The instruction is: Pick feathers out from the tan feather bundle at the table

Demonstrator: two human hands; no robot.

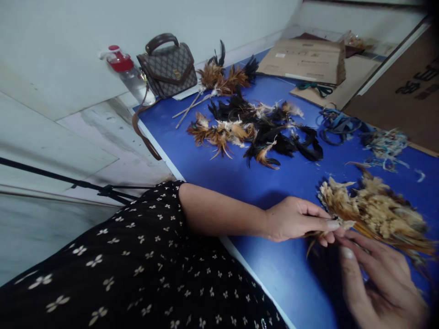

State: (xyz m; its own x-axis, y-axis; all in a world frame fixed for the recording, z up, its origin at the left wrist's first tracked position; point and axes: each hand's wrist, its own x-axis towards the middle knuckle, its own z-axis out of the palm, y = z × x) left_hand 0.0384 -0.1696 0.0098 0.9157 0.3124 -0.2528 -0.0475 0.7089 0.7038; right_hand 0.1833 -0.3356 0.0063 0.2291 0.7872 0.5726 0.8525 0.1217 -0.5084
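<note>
Looks maybe partway through to me: the brown-and-black feather bundles on thin, pale sticks (226, 81) at the back of the shiny blue tabletop (219, 176) seem put together, and the loose-looking brown feather cluster (222, 132) and glossy black feather bunches (274, 135) lie mid-table. Plenty seems left, since a fluffy tan-and-brown feather pile (387, 208) sits just beyond the hands. The left hand (298, 219) has thumb and fingers pinched on a small pale feather tuft (348, 225), right at the pile's near side. The right hand (384, 276) has its fingertips right up by the left's, thumb a bit apart, but I can't tell if it's gripping anything. Room-wise, there's a bare blue stretch between the left forearm and the black feathers. The white table edge (236, 256) runs under that arm, and the tangled blue-white string shreds (387, 144) crowd the far side of the pile.
</note>
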